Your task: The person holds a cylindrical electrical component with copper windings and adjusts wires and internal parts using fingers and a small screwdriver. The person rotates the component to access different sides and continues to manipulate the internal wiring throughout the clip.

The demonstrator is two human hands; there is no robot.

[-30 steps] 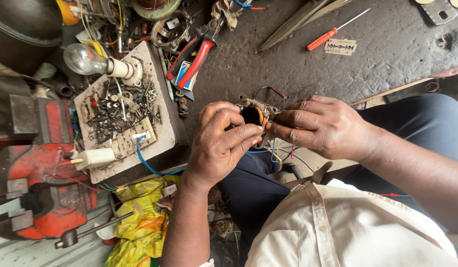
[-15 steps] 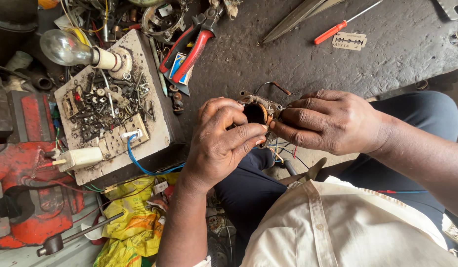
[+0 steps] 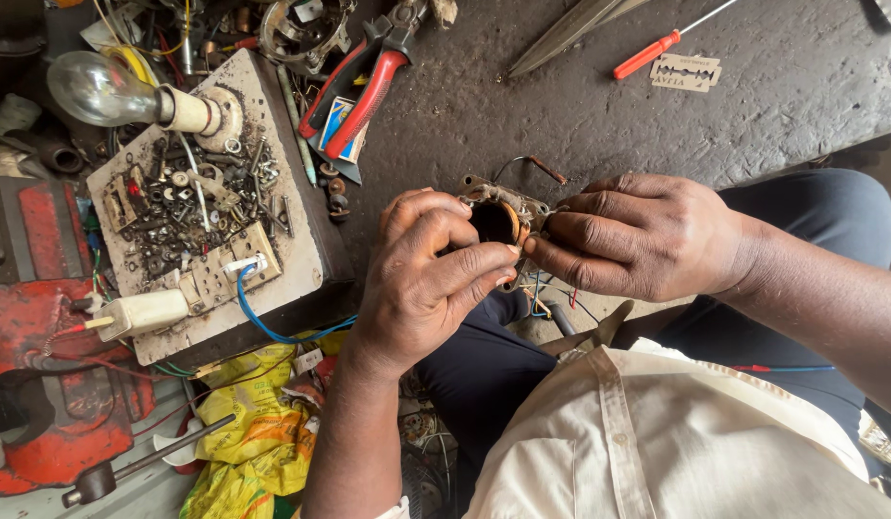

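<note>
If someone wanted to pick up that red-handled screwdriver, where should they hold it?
By the red handle of the screwdriver, coming from above. It lies flat on the grey bench, apart from the razor blade, and the handle is thicker than the thin metal shaft.

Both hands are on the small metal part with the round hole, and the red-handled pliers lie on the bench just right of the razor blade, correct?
Not quite. Both the left hand and right hand do hold the small metal part, but the head view shows the red-handled pliers lying far left of the razor blade, beside the wooden board. The red-handled screwdriver is what lies by the blade.
</note>
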